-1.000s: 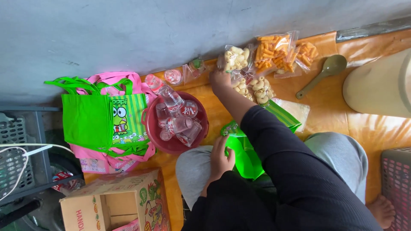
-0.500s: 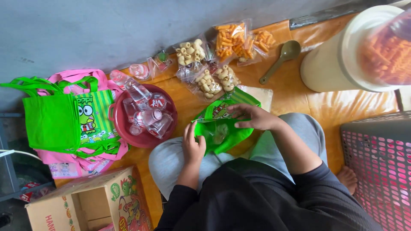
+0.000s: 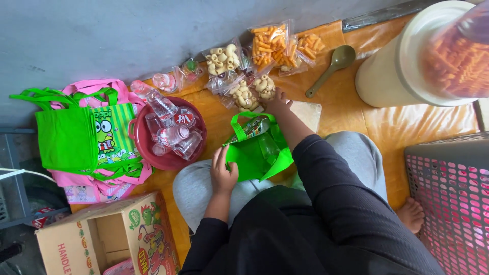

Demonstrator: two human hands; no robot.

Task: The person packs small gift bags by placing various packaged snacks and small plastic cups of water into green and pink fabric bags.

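An open green tote bag rests on my lap, with a cup and a snack packet inside. My left hand grips the bag's near-left edge. My right hand reaches past the bag to the clear packets of pale puffed snacks on the orange mat and touches one of them. More packets lie behind: pale curls and orange sticks.
A dark red basin of small water cups sits left of the bag. Green and pink tote bags lie further left, a cardboard box near left. A large cream tub, a spoon and a grey mesh basket stand right.
My right hand left the bag's opening and reached forward to the snack packets. My left hand stayed on the bag. The view shifted slightly.
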